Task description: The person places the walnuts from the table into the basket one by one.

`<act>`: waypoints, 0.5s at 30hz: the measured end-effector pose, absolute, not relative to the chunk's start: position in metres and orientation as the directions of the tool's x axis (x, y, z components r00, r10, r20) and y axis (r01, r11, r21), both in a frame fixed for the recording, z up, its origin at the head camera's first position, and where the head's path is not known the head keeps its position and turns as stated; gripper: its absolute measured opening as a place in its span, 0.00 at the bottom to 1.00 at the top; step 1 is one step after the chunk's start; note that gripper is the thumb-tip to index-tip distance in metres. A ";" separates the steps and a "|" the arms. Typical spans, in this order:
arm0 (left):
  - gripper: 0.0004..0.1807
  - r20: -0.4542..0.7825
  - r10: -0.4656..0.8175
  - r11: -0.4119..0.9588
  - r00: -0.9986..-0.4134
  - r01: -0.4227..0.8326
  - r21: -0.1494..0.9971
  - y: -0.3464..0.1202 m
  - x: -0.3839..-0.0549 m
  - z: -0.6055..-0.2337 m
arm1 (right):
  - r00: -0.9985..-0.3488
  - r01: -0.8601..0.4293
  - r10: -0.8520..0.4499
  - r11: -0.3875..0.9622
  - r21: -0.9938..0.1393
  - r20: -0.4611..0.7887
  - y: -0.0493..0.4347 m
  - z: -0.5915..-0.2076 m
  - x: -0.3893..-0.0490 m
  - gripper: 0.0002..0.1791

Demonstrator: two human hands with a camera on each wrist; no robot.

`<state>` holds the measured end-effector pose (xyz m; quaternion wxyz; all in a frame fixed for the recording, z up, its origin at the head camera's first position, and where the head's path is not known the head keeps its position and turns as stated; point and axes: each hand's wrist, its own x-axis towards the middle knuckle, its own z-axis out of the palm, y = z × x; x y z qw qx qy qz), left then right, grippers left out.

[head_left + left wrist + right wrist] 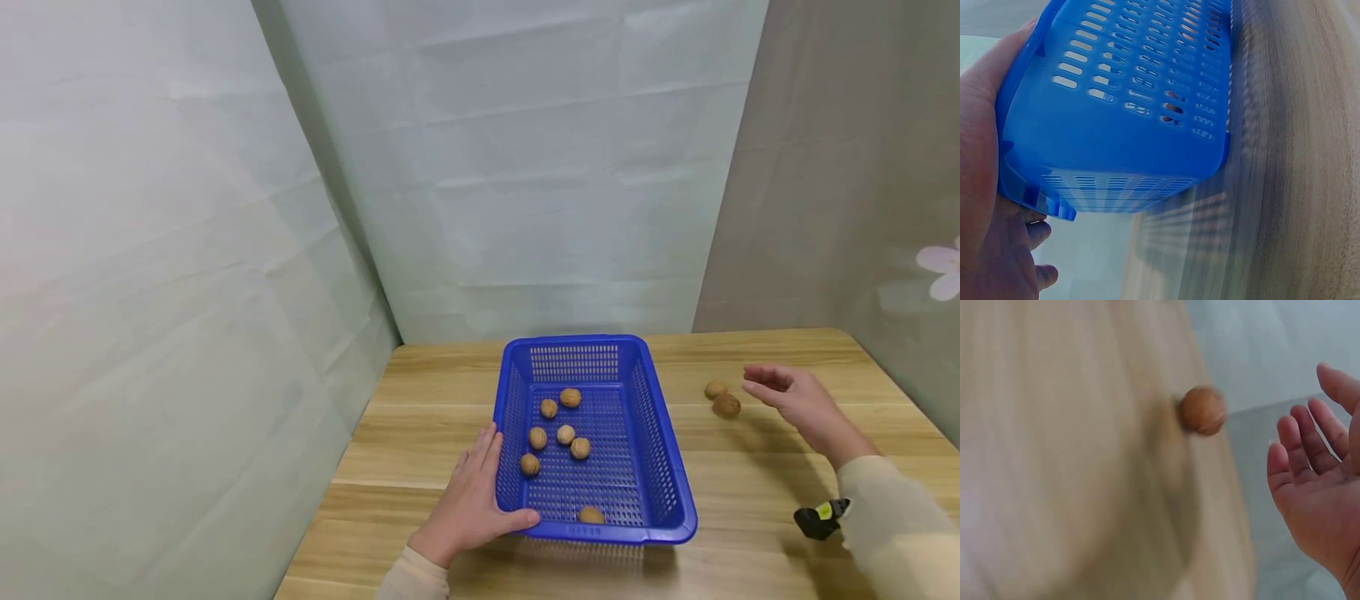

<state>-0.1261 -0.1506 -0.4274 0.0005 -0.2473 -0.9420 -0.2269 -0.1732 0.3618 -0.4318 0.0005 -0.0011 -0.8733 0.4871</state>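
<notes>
My left hand (467,508) rests at the near-left corner of a blue plastic basket (663,433). Its fingers lie straight along the left rim, and the thumb lies over the front rim. In the left wrist view the basket's slotted wall (1116,125) fills the middle. Several walnuts (580,448) are scattered on the basket floor. To the right of the basket, my right hand (806,408) hovers above the table with relaxed fingers and an empty palm. Just left of it lie a brown walnut (727,406) and a paler one (716,389); the right wrist view shows one walnut (1203,411), blurred.
The wooden table (420,417) carries the basket. Pale cloth (555,208) hangs behind the table and at both sides. A small black device (821,518) is fixed at the right sleeve.
</notes>
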 end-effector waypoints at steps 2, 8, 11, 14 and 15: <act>0.66 0.109 0.464 0.778 -0.879 0.464 0.424 -0.151 -0.126 -0.427 | -1.000 0.003 0.023 0.535 -0.845 0.012 0.365 -0.442 -0.172 0.35; 0.66 0.105 0.466 0.782 -0.879 0.464 0.417 -0.151 -0.126 -0.428 | -0.998 0.019 0.067 0.570 -0.821 0.024 0.370 -0.469 -0.174 0.36; 0.66 0.101 0.464 0.783 -0.880 0.461 0.417 -0.151 -0.126 -0.429 | -0.998 0.028 0.057 0.583 -0.812 0.007 0.371 -0.479 -0.176 0.37; 0.67 0.097 0.460 0.787 -0.883 0.456 0.415 -0.151 -0.127 -0.429 | -0.999 0.032 0.047 0.596 -0.803 -0.005 0.370 -0.486 -0.177 0.39; 0.67 0.098 0.459 0.788 -0.883 0.456 0.413 -0.151 -0.127 -0.429 | -0.999 0.033 0.046 0.596 -0.802 -0.007 0.369 -0.488 -0.177 0.39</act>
